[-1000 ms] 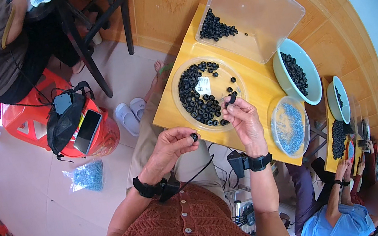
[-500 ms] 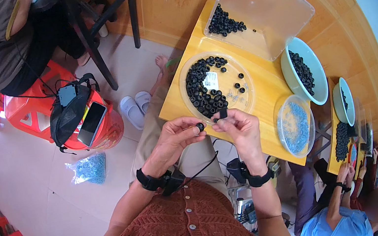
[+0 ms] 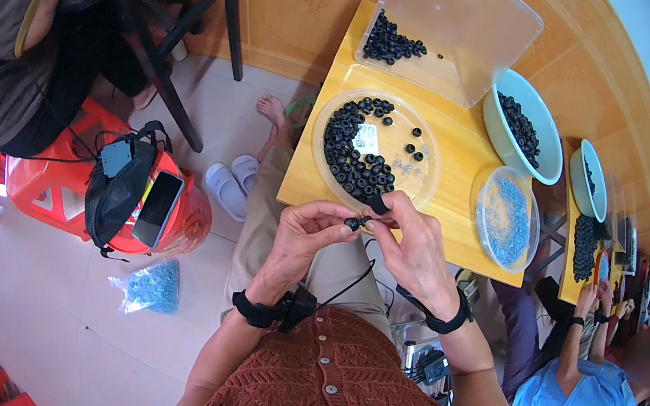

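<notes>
Above my lap, by the near edge of the wooden table [image 3: 299, 175], both hands meet. Between thumb and fingers my left hand [image 3: 303, 239] pinches a small black round part [image 3: 352, 223]. My right hand [image 3: 414, 244], a black band [image 3: 378, 204] round one finger, is closed against the part's right side; whatever its fingertips hold is too small to name. Just beyond lies a shallow round clear tray [image 3: 431, 133] with many similar black parts [image 3: 352, 171], a white label and a few tiny silvery pieces [image 3: 407, 167].
A clear bin [image 3: 474, 14] with black parts, a pale green basin [image 3: 552, 165] and a round dish [image 3: 480, 220] of small blue pieces stand on the table. Left are a red stool [image 3: 48, 193], a phone [image 3: 158, 209] and a bag of blue pieces [image 3: 152, 288]. Co-workers sit nearby.
My right hand has moved slightly left and turned, bringing its fingertips against the black part. My left hand still pinches that part, which now points toward the right fingers.
</notes>
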Demonstrator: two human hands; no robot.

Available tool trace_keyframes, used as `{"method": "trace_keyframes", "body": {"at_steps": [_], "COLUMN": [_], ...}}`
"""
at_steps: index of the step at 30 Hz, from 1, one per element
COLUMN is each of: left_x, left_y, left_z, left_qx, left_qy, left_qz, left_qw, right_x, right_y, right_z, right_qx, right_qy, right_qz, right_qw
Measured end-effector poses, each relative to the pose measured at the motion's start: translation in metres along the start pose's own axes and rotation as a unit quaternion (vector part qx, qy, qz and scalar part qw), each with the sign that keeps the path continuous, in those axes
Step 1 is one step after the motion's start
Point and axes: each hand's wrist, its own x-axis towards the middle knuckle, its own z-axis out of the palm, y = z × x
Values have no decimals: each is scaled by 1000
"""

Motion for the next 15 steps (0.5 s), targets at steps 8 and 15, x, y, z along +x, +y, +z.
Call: {"method": "trace_keyframes", "body": {"at_steps": [8, 15], "left_x": [1, 2], "left_y": [4, -1], "left_z": [3, 0], "left_qx": [17, 44], "left_qy": [-1, -13], "left_qz": [3, 40], "left_qw": [1000, 998], "right_x": [-1, 1], "right_y": [-3, -10], "right_z": [1, 2], "right_qx": [-21, -72], "right_qy": [0, -17], "right_qz": [-28, -42], "right_qw": [999, 996]}}
